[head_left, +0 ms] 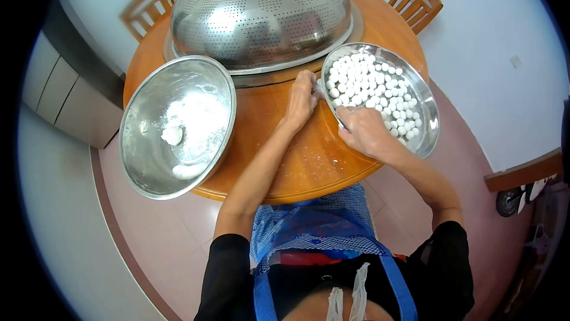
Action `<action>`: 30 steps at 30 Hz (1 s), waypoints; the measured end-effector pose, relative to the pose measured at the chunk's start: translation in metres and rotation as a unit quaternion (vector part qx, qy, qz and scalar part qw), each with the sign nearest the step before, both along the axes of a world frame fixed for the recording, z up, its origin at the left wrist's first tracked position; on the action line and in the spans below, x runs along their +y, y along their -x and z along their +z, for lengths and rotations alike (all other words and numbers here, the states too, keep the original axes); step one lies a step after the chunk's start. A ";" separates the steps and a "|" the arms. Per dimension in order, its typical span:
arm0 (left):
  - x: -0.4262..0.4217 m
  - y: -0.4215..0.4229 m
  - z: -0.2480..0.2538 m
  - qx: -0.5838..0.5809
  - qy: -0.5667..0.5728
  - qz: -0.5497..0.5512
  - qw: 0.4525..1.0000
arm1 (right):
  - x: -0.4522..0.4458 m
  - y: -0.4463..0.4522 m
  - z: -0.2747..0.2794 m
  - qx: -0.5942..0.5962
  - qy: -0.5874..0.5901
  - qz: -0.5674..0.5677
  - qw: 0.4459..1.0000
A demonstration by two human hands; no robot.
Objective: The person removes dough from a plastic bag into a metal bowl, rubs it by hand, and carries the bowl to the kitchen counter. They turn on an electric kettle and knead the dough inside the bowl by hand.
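A round stainless steel pan (pixel 428 120) on the right side of the table holds many small white dough balls (pixel 362 78). My right hand (pixel 363 131) grips the pan's near left rim, its fingers curled over the edge and partly inside beside the balls. Farther round, my left hand (pixel 303 100) is closed at the pan's left rim; its fingertips are partly hidden, and something pale and translucent shows between hand and rim. To the left, a large steel bowl (pixel 148 92) sits tilted, with a lump of white dough (pixel 172 136) and a longer dough piece (pixel 189 171) inside.
A large perforated steel dome cover (pixel 261 21) stands at the back of the round wooden table (pixel 297 161), behind bowl and pan. White specks dot the tabletop near my arms. Wooden chairs (pixel 415 3) stand beyond the table, and a wall rises on the right.
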State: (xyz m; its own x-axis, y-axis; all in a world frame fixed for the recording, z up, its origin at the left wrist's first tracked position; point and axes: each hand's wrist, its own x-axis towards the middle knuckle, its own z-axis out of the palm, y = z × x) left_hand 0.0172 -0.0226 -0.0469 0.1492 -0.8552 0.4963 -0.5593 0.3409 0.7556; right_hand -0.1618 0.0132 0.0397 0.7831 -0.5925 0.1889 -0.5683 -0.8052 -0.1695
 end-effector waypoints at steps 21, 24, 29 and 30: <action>0.275 -0.120 0.160 -0.136 0.078 0.241 0.958 | 0.017 -0.097 0.087 -0.136 -0.143 0.133 0.971; 0.277 -0.211 0.161 -0.036 0.050 0.355 0.933 | 0.016 -0.160 0.089 -0.102 -0.219 0.221 0.945; 0.255 -0.320 0.118 0.059 0.003 0.375 0.925 | 0.006 -0.258 0.066 -0.040 -0.214 0.308 0.926; 0.251 -0.330 0.108 0.062 -0.018 0.388 0.919 | 0.006 -0.272 0.062 -0.032 -0.199 0.327 0.923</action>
State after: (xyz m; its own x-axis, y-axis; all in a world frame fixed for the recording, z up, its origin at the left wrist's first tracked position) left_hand 0.3476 0.2285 0.0613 0.7756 -0.4822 0.4074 -0.5316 -0.1510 0.8334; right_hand 0.1107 0.0193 0.1018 0.9928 -0.0289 0.1166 0.0393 -0.8391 -0.5425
